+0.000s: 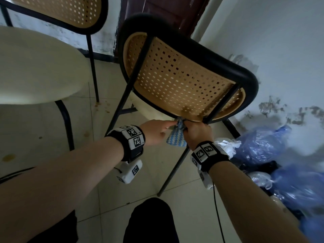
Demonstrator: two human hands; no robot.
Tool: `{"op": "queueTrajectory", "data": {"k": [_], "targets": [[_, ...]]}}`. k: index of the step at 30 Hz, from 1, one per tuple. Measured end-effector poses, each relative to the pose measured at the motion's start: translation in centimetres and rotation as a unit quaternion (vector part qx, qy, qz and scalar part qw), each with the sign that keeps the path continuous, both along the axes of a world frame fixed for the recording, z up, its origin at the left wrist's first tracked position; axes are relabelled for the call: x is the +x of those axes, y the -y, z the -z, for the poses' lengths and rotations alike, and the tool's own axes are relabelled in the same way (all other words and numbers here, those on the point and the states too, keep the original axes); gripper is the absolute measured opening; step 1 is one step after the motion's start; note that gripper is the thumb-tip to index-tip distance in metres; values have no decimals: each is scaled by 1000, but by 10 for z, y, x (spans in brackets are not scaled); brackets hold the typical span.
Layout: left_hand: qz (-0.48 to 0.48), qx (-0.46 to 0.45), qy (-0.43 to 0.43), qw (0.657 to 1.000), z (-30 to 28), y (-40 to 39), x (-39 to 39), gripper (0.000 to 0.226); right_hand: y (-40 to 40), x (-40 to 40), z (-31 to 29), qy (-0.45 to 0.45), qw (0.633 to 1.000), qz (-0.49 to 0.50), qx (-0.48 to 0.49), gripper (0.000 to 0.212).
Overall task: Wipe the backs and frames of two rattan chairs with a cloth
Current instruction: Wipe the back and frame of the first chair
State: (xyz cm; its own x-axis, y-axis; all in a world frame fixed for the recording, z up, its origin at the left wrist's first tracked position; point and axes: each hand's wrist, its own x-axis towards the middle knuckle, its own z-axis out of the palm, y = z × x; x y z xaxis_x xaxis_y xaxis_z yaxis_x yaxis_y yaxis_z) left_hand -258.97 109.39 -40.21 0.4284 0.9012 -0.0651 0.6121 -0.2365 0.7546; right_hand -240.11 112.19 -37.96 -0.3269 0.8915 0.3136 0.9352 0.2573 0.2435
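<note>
The nearer rattan chair (177,76) has a tan woven back in a thick black frame, with thin black rear legs running down to the floor. A blue-and-white patterned cloth (177,139) is bunched at the bottom edge of that back, near the right rear leg. My right hand (198,134) grips the cloth against the frame. My left hand (157,132) pinches the cloth's left side. The second rattan chair (73,13) stands at the top left, with its cream seat (38,67) below its back.
Blue and clear plastic bags (273,155) are piled on the floor at the right against a stained white wall. A dark wooden door (168,13) stands behind the chairs. The tiled floor (105,195) has brown spots. My dark-trousered knee (150,221) is at the bottom.
</note>
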Motion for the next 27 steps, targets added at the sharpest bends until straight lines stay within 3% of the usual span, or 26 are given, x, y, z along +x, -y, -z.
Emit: {"op": "queueTrajectory", "data": {"k": [8, 14, 19, 27], "targets": [[-83, 29, -67, 994, 8, -5, -38, 55, -9, -57, -2, -33, 998, -39, -33, 21], [-137, 29, -36, 989, 16, 3, -71, 51, -19, -107, -9, -23, 997, -58, -40, 19], [-191, 1, -35, 981, 24, 5, -95, 56, -20, -134, -20, -99, 989, -98, -47, 22], [-273, -20, -9, 962, 32, 5, -112, 23, -28, -163, 7, -114, 975, -162, -99, 29]]}}
